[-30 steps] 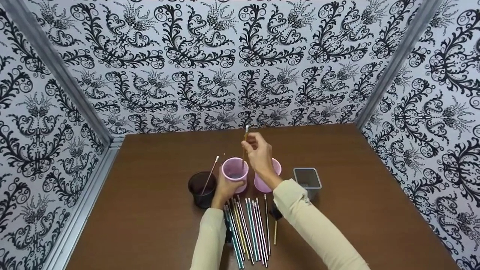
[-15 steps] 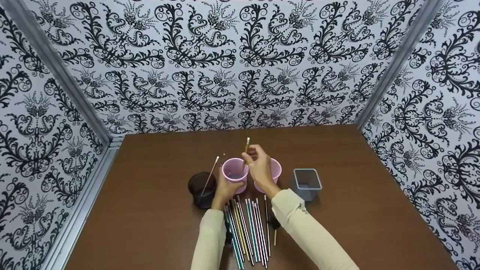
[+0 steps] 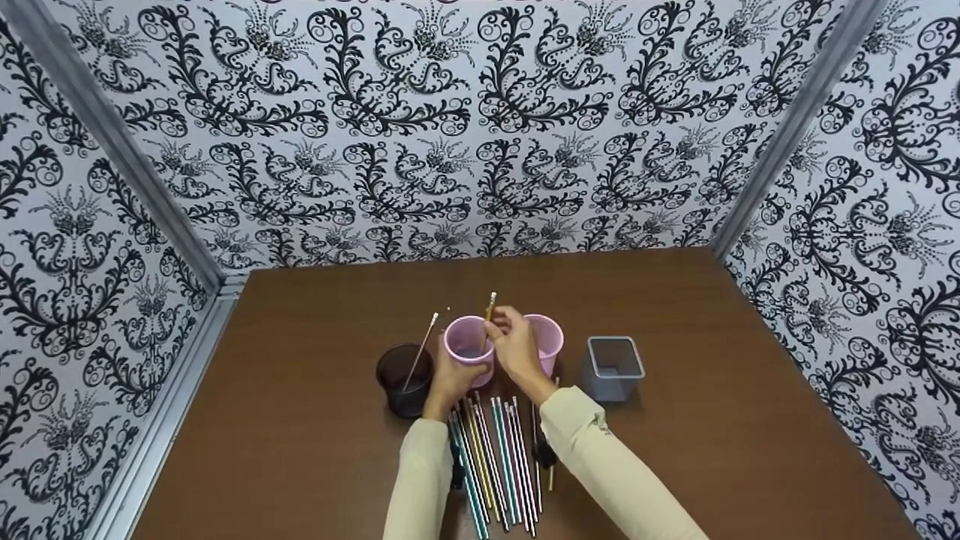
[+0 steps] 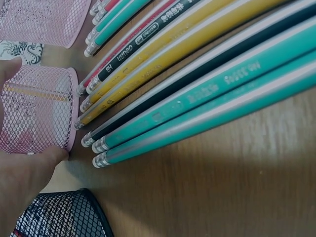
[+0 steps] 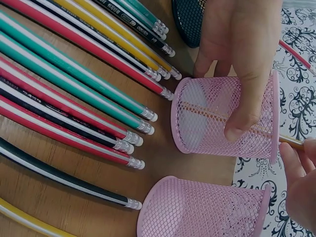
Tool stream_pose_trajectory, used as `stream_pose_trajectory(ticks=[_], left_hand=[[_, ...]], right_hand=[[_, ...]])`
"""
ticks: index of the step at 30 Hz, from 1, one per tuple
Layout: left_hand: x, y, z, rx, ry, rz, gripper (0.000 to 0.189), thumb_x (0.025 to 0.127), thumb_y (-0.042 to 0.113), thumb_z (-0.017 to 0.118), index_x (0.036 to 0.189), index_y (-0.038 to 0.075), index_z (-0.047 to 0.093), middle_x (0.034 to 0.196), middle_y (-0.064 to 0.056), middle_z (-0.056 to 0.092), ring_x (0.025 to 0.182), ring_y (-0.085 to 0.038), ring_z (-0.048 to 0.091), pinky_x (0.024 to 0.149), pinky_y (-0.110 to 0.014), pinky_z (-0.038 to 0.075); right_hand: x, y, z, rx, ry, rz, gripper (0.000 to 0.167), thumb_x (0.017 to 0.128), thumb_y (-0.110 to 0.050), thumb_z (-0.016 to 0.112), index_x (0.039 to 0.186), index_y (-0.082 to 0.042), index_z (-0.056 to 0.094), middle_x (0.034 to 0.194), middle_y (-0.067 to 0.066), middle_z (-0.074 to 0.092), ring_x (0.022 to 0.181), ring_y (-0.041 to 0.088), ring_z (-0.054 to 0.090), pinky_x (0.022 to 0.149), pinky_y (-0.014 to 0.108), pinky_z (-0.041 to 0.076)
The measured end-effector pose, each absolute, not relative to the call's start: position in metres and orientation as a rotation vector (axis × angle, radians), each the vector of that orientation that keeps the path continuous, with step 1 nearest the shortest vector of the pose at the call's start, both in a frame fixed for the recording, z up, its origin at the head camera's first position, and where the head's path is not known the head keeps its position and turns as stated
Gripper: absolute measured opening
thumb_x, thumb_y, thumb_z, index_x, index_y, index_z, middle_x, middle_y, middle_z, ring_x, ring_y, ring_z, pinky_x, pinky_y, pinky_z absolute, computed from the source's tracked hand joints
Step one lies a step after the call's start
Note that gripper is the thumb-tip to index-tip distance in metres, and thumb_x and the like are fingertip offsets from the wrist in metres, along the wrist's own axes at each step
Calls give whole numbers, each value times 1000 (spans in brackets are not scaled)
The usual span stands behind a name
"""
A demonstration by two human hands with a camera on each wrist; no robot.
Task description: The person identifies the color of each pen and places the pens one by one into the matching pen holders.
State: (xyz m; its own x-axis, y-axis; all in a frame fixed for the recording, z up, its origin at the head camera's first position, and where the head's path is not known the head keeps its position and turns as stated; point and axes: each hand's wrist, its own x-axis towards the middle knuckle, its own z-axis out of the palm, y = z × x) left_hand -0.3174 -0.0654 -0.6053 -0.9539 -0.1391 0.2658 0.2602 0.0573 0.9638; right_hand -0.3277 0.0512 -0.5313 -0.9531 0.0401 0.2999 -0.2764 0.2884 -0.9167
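My left hand [image 3: 451,379] grips a pink mesh pencil cup [image 3: 463,327], its thumb lying along the mesh in the right wrist view. My right hand [image 3: 517,346] pinches a yellow pencil [image 3: 490,309] near its eraser end, just above the cup's rim. The pencil's lower part shows through the mesh, inside the cup. Close beside my right hand stands a second pink mesh cup [image 3: 551,341]. In front of the cups, a row of striped pencils [image 3: 510,457] lies on the table in teal, red, black and yellow, white eraser ends towards the cups.
To the left stands a black mesh cup [image 3: 405,405] with one red pencil [image 3: 422,349] leaning in it. A grey square mesh holder [image 3: 613,388] is on the right. Patterned walls [image 3: 480,150] close off the brown table [image 3: 300,420] at the back and sides.
My right hand has moved down with the yellow pencil, which goes deeper into the pink cup. My left hand has stayed in place on the cup.
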Motion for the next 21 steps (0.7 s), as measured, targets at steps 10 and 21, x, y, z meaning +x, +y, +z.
stream_pose_trajectory(ticks=[10, 21], left_hand=[[-318, -65, -609, -143, -2066, -1945, 88, 60, -11, 77, 136, -12, 34, 133, -32, 46, 124, -47, 49, 115, -55, 35], [-318, -68, -612, -147, -2039, -1981, 90, 59, -11, 79, 138, -10, 36, 134, -30, 47, 126, -44, 49, 116, -52, 34]], right_hand=[[-329, 50, -532, 117, -2400, 1577, 28, 88, 4, 68, 114, 9, 65, 106, 26, 73, 99, 36, 73, 89, 41, 59], [-325, 50, -527, 97, -2386, 1679, 35, 86, 11, 58, 120, 9, 64, 107, 25, 73, 101, 36, 73, 88, 38, 59]])
